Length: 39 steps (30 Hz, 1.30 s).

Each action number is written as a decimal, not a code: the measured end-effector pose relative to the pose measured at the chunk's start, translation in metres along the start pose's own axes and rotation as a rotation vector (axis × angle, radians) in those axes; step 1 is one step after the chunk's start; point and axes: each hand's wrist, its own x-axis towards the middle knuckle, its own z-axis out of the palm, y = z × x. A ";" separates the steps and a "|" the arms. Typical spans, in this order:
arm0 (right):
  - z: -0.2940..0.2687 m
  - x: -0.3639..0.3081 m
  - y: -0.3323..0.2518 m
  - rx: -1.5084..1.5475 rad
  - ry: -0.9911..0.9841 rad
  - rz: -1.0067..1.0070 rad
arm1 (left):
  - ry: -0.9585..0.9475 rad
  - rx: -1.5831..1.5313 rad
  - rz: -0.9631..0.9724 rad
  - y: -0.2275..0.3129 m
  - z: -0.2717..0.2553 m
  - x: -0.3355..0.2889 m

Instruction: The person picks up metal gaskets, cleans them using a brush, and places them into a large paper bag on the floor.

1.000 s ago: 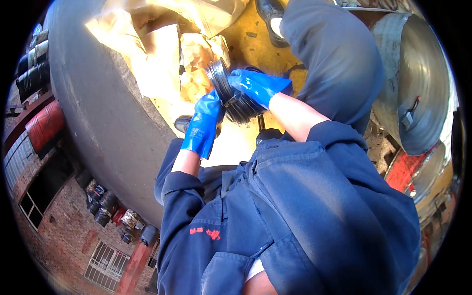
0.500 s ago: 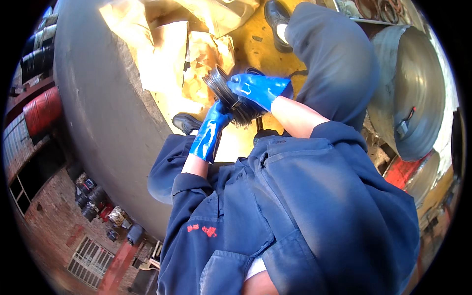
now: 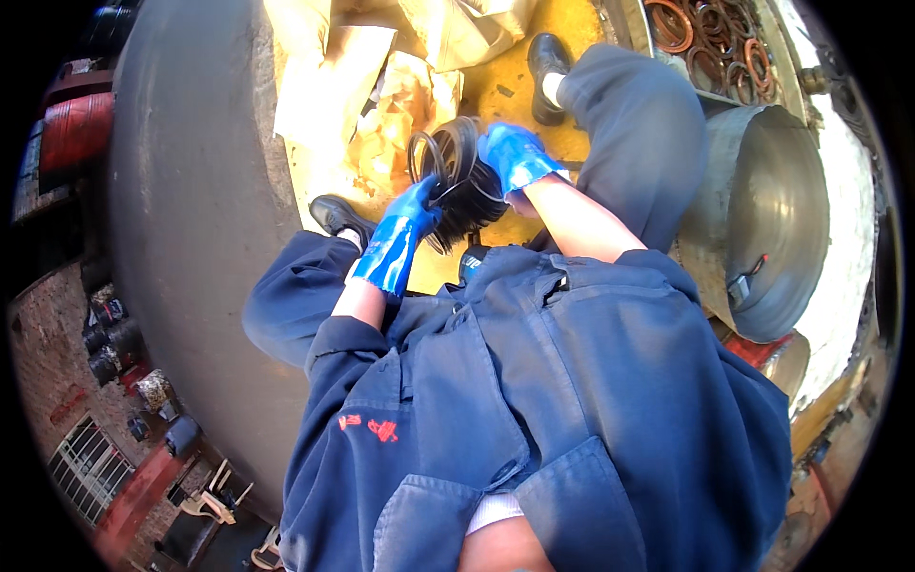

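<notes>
A bundle of thin black rings [image 3: 467, 205] stands between my legs, with a few rings fanned loose at its left end. A thin pale strand [image 3: 464, 179] runs across the bundle. My left hand [image 3: 412, 205], in a long blue rubber glove, is closed on the near left side of the rings. My right hand [image 3: 515, 157], gloved alike, is at the bundle's upper right. Its fingers are curled and slightly blurred, and whatever they hold is hidden.
Crumpled brown paper [image 3: 405, 110] lies on the yellow floor [image 3: 500, 81] beyond the bundle. A large dark curved surface [image 3: 195, 210] rises at my left. On the right are a metal drum [image 3: 777, 224] lying open with a brush [image 3: 748, 281] inside, and a tray of rusty rings [image 3: 710, 43].
My right hand has moved from the top of the rings out to their right. The rings at the left end have spread apart, and the pale strand now shows. The view has shifted.
</notes>
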 end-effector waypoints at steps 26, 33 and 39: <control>0.079 0.017 -0.023 1.993 -0.400 0.308 | 0.086 0.186 -0.005 0.041 0.012 0.017; 0.087 0.010 -0.030 1.818 -0.309 0.224 | 0.160 0.013 0.045 0.053 -0.006 -0.004; 0.059 -0.003 -0.042 1.573 -0.219 0.019 | 0.305 -0.144 0.089 0.053 -0.016 -0.024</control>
